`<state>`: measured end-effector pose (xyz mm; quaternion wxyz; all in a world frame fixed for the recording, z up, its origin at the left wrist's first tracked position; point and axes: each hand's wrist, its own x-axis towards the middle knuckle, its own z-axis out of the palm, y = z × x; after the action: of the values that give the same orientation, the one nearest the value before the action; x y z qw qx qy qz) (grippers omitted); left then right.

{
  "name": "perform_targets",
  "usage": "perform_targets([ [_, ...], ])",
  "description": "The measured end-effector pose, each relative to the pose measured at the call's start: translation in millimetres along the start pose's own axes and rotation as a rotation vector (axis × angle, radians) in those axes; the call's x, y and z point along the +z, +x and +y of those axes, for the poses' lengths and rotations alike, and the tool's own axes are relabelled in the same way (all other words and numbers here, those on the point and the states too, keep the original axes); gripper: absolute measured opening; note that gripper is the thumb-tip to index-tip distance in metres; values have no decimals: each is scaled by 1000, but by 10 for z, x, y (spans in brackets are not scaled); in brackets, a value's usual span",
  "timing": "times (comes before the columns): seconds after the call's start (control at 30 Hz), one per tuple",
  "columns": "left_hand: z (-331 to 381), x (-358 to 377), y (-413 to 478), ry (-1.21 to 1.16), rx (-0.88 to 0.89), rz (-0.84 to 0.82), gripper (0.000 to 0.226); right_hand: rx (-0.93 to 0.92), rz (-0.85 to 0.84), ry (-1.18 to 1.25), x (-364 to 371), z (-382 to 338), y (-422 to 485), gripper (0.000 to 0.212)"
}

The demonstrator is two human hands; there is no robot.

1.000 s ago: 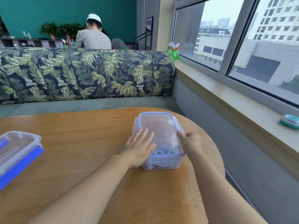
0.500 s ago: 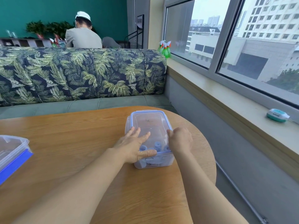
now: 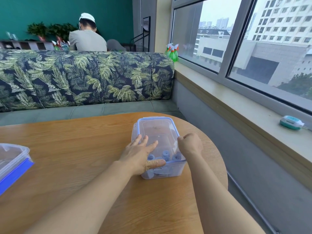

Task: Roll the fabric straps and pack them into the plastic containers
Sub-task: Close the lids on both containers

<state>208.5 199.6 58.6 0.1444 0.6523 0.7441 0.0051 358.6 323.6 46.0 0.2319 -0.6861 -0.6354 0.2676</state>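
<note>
Since a second ago the left hand (image 3: 138,154) has slid further onto the lid (image 3: 157,128): fingers flat and straight, thumb pressed along the near rim. The right hand (image 3: 190,146) curls over the right rim of the box (image 3: 175,169), gripping it. The lidded box stands at 1 o'clock on the table (image 3: 76,149), close to the rounded edge at 3 o'clock. Blue rolls (image 3: 166,154) lie inside at its near end. A second box (image 3: 11,159) sits at 9 o'clock, cut by the frame. Tabletop wood shows between the two boxes and at 6 o'clock, between the forearms.
</note>
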Motion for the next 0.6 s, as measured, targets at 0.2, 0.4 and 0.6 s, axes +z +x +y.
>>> perform_targets([
  [0.2, 0, -44, 1, 6, 5, -10, 94, -63, -64, -16, 99, -252, 244, 41],
  [0.4, -28, -29, 25, 13, 11, 14, 94, -24, -134, 88, 211, -314, 492, 40],
  [0.6, -35, -56, 28, 36, 30, 15, 95, -51, -126, 158, 229, -253, 562, 42],
])
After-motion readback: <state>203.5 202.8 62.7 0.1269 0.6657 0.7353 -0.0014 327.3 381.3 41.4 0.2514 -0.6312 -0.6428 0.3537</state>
